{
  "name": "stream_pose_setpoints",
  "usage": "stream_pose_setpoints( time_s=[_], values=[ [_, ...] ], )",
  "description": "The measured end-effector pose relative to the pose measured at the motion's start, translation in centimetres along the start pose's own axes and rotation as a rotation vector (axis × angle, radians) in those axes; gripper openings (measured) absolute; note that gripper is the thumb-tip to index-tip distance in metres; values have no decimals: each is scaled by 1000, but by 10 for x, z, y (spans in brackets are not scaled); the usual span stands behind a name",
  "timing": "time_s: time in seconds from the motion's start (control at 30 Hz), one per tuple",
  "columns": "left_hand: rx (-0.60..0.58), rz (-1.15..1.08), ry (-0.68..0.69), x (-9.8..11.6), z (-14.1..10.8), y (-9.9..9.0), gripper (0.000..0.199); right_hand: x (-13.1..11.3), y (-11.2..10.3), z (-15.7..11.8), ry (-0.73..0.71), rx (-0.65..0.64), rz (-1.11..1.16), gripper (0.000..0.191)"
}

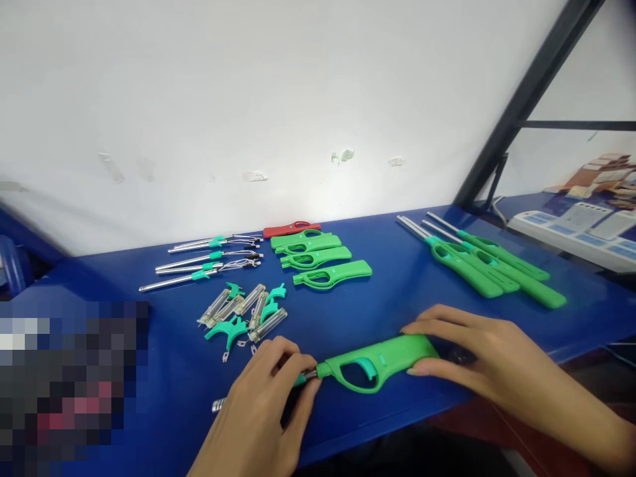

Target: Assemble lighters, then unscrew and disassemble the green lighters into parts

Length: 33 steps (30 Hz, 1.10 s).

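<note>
A green lighter handle (397, 354) with a teal trigger inside its loop lies near the front of the table. My right hand (462, 344) grips its wide rear end between thumb and fingers. At the front end, my left hand (268, 397) is closed around the metal lighter tube (217, 404), whose tip sticks out to the left. A short bit of metal shows between my left fingers and the handle; the rest of the tube is hidden by the hand. Just beyond my left hand lie clear fuel tanks (268, 324) and teal triggers (229, 330).
Several metal tubes with wires (186, 268) lie at the back left. Beside them are green handle shells (332, 273) and a red one (292, 229). Assembled green lighters (477, 268) rest at the right. A wall borders the blue table (392, 291); a dark post (511, 126) stands right.
</note>
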<state>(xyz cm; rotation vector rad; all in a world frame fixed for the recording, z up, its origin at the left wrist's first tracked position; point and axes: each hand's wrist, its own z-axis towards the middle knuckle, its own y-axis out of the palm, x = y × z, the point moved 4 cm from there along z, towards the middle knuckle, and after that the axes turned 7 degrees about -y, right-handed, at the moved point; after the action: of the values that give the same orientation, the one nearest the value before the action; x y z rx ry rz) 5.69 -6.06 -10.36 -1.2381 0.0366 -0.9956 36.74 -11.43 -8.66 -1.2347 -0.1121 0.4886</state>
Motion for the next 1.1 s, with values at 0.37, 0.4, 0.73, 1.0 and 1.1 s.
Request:
stream_pose_setpoints(
  time_s=[0.37, 0.4, 0.73, 1.0, 1.1],
  values=[
    [-1, 36, 3, -1, 2, 0, 14, 4, 0, 5, 58, 129, -3, 40],
    [-2, 39, 3, -2, 1, 1, 14, 5, -1, 5, 65, 141, -3, 40],
    [7, 65, 9, 1, 2, -1, 13, 22, -5, 4, 233, 243, -55, 49],
    [17, 156, 63, -1, 1, -1, 17, 34, 7, 3, 406, 239, -155, 56],
    [10, 168, 101, -2, 2, -1, 20, 37, 9, 3, 425, 246, -176, 59]
  ],
)
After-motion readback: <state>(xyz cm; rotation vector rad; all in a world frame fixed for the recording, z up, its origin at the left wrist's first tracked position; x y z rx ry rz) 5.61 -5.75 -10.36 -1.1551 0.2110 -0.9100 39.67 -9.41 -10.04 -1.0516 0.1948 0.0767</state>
